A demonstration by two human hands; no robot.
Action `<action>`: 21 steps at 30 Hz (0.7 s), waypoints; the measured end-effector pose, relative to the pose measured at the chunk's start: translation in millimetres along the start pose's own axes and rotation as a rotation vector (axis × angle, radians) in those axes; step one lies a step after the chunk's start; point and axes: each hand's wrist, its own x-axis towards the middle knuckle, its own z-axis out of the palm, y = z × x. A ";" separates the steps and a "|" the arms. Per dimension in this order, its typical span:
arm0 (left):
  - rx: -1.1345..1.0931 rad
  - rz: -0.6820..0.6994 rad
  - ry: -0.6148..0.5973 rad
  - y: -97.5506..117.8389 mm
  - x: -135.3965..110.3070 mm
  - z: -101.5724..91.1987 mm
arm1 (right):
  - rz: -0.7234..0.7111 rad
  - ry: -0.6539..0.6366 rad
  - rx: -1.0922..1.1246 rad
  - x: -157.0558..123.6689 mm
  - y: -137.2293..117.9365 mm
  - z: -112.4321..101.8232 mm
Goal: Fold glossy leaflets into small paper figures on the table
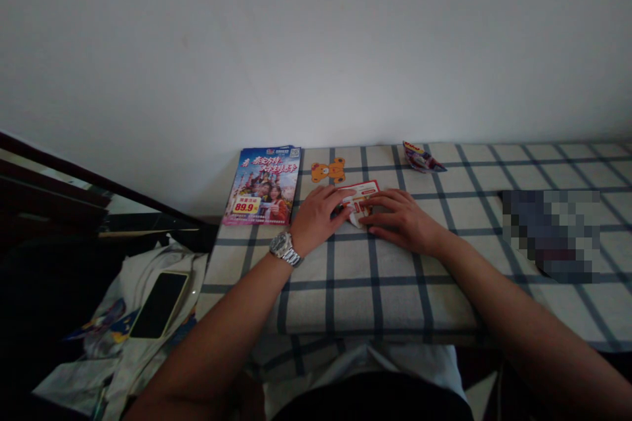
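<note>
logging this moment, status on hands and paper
Both flat on top: left hand, right hand, pressing red-and-white paper. Paper on checked cloth. Bear cutout just beyond; nothing on top.

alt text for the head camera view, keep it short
A left hand and a right hand press on a red and white paper on a checked tablecloth. A colourful flyer, an orange bear cutout and a small folded paper lie beyond them; a phone lies lower left.
</note>
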 end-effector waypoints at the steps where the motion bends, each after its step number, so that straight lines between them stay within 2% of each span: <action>1: -0.004 -0.007 0.002 0.8 0.4 0.1 | 0.000 -0.004 0.005 0.2 -0.1 -0.3; 21: -0.033 -0.106 0.008 3.9 8.7 10.1 | -0.005 -0.015 0.025 1.0 -1.1 -0.5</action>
